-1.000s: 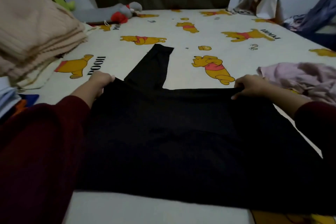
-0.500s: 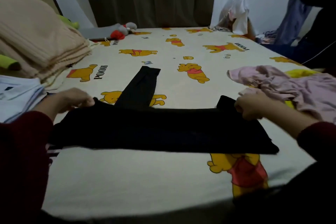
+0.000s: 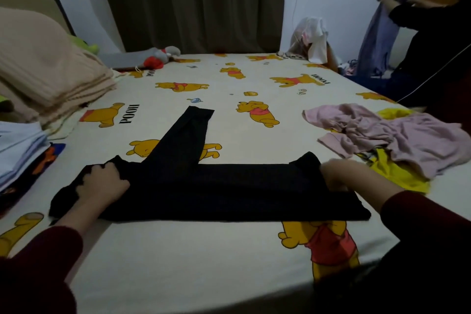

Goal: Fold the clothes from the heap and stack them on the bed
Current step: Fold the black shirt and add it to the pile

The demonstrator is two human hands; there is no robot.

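Risk 1: the black garment (image 3: 209, 191) lies folded into a flat band across the near part of the bed (image 3: 178, 257), but one sleeve or leg still sticks out toward the far side. If it is not tucked in before the next fold, the bundle probably comes out lopsided.

Risk 2: the fabric bunches under the left hand (image 3: 103, 182); a pull from there could drag the fold edge out of line.

Risk 3: the pink garment (image 3: 397, 135) and the yellow garment (image 3: 397, 173) lie just beside the right end, so a sweep could catch them.

Grip: left hand's fingers are curled into the cloth at the band's left end. Right hand (image 3: 341, 176) rests at the right end; motion blur hides the fingers, so I cannot tell whether it grasps.

Look of garment: plain black, matte, thin and limp.
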